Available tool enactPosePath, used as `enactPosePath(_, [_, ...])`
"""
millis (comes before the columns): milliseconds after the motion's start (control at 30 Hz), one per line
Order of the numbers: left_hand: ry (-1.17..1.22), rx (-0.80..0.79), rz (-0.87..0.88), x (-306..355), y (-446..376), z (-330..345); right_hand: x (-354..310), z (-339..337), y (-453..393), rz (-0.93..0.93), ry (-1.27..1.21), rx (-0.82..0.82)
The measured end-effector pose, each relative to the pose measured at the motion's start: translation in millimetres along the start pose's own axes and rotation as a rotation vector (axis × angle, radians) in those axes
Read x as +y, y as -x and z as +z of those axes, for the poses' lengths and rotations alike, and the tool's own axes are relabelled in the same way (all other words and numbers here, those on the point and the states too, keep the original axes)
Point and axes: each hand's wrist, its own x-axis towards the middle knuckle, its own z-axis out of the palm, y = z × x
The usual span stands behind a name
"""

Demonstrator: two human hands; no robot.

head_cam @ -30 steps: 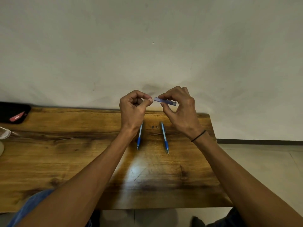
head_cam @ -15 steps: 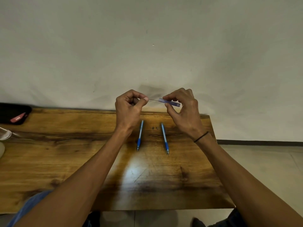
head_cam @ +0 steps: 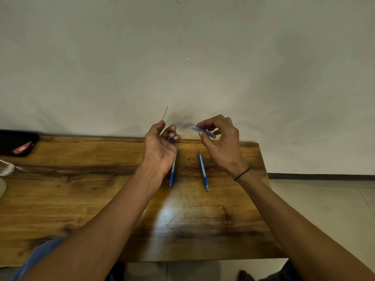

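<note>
My left hand (head_cam: 160, 147) is raised over the far edge of the wooden table (head_cam: 81, 189) and pinches a thin dark pencil lead (head_cam: 165, 113) that points up against the wall. My right hand (head_cam: 221, 142) holds a small translucent blue lead case (head_cam: 203, 131) between thumb and fingers, a short gap to the right of the left hand. Below the hands two blue mechanical pencils lie side by side on the table: one (head_cam: 172, 173) partly under my left palm, the other (head_cam: 203, 172) under my right wrist.
A black pouch with a red tag (head_cam: 18, 144) lies at the table's far left corner. A clear object (head_cam: 6, 169) and a pale round thing (head_cam: 2, 187) sit at the left edge. The table's right edge (head_cam: 265, 189) borders a tiled floor.
The lead has come fully out of the case. My left hand moved left and turned palm-up so the lead now points upward; my right hand keeps the case.
</note>
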Motion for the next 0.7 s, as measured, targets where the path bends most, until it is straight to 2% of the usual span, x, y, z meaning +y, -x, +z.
enactPosePath(267, [0.058,-0.071,-0.063,-5,3,3,-12,18,12,-0.031,-0.021,-0.057])
enactPosePath(700, [-0.071,-0.068,-0.036,-9,-1,3,-7,26,17,-0.141,0.216,-0.113])
